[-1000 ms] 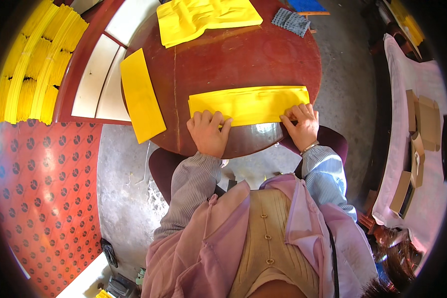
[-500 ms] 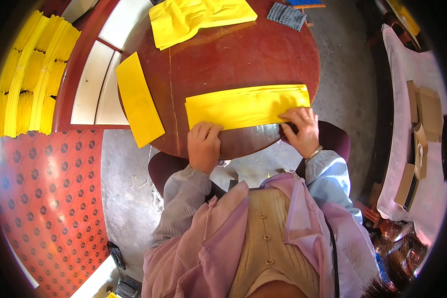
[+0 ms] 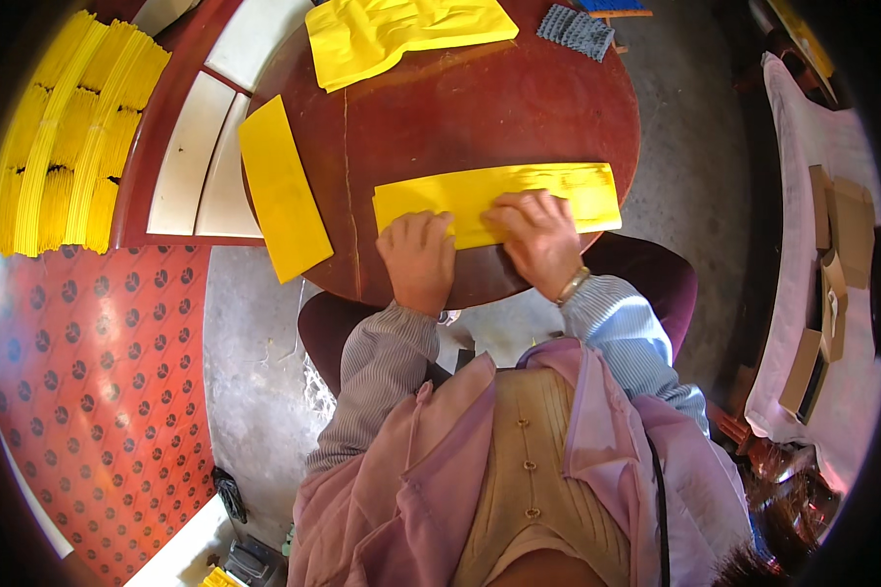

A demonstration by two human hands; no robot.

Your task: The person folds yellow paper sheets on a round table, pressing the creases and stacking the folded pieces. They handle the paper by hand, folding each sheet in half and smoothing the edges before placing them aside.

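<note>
Yellow, flat, oblong stack (image 3: 475, 194) along the near edge of the round, glossy red-brown table (image 3: 480, 117); on top, bent fingers of the bare right hand (image 3: 538, 237); at its near-left edge, curled fingers of the left hand (image 3: 418, 258); gripping or merely resting, impossible to tell.

The yellow strip (image 3: 472, 196) looks papery and smooth, the red tabletop (image 3: 480, 112) glossy.
</note>
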